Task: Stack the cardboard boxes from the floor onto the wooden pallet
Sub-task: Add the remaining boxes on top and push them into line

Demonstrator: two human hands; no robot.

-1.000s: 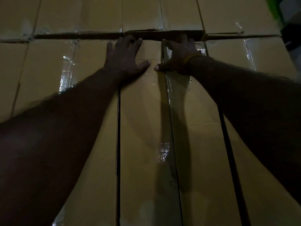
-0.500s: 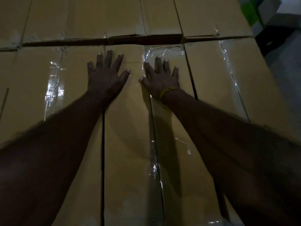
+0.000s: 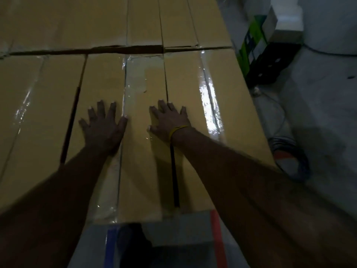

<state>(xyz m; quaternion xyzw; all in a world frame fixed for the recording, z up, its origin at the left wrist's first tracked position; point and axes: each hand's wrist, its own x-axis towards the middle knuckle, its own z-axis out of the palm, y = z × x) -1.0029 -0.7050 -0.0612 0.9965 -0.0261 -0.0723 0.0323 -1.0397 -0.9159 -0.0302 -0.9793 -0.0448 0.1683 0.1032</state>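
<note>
Stacked boxes [image 3: 116, 78] filling the view in taped rows, left hand [image 3: 103, 127] flat on the middle box [image 3: 139, 171], fingers spread, right hand [image 3: 168, 120] flat just right of it across a seam, yellow wristband [image 3: 176, 130], green carton [image 3: 251, 45] on floor right of the boxes, pallet unseen

A green, white and black printed carton [image 3: 253, 41] stands on a pale floor [image 3: 318, 105]. Below it on that floor lies a coil of dark cable [image 3: 295, 161]. Further left run a red tape strip [image 3: 217, 238] and a blue tape strip [image 3: 111, 246].
</note>
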